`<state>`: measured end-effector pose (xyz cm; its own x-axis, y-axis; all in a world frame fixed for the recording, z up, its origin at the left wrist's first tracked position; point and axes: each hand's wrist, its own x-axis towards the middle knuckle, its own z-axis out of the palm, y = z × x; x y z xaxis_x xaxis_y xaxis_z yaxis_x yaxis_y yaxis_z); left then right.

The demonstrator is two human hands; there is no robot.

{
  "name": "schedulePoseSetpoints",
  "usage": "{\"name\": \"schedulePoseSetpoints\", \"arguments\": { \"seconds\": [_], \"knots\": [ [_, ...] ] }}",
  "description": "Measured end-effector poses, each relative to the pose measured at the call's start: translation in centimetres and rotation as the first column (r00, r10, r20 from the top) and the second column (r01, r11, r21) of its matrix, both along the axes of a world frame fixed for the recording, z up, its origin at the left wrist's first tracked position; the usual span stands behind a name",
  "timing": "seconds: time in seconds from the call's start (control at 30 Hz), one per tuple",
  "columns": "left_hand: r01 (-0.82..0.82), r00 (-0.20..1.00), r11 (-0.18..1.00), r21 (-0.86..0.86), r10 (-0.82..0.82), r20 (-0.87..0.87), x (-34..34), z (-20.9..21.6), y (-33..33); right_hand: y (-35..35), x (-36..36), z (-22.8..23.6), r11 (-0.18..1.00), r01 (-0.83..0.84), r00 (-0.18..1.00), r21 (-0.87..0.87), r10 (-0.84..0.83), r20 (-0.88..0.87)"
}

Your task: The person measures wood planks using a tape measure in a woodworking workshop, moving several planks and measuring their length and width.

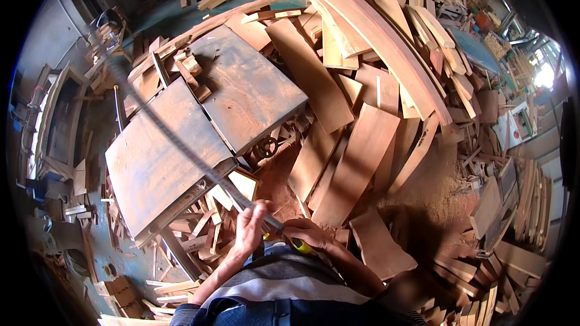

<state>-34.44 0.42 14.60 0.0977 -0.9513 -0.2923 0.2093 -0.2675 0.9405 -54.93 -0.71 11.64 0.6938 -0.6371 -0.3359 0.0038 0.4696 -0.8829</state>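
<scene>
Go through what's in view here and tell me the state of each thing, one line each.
Tape measure: yellow case gripped, blade pulled out.
Blade: extended far up across the saw table, unsupported at the far end.
Right hand: closed around the case.
Left hand: pinching the blade near the case.
Saw table: bare, worn top, scraps at its far edge.
Boards: loosely stacked beside the table.

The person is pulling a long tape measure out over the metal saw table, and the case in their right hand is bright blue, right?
Not quite. The head view shows the tape measure stretched over the metal saw table, but the case in the right hand is yellow, not blue. The left hand pinches the blade.
</scene>
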Motion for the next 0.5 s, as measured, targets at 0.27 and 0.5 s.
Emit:
{"name": "schedulePoseSetpoints", "arguments": {
  "seconds": [0.27,0.5],
  "knots": [
    [0.566,0.808,0.798,0.207,-0.586,0.052,-7.1,-1.6,-0.8,2.6,-5.1,0.2,0.889,0.388,0.921,0.244,-0.382,-0.075],
    [0.719,0.680,0.693,0.047,-0.717,0.155,-10.2,-0.8,-3.5,3.5,-10.1,1.3,0.734,0.636,0.759,0.238,-0.651,-0.020]
  ]
}}
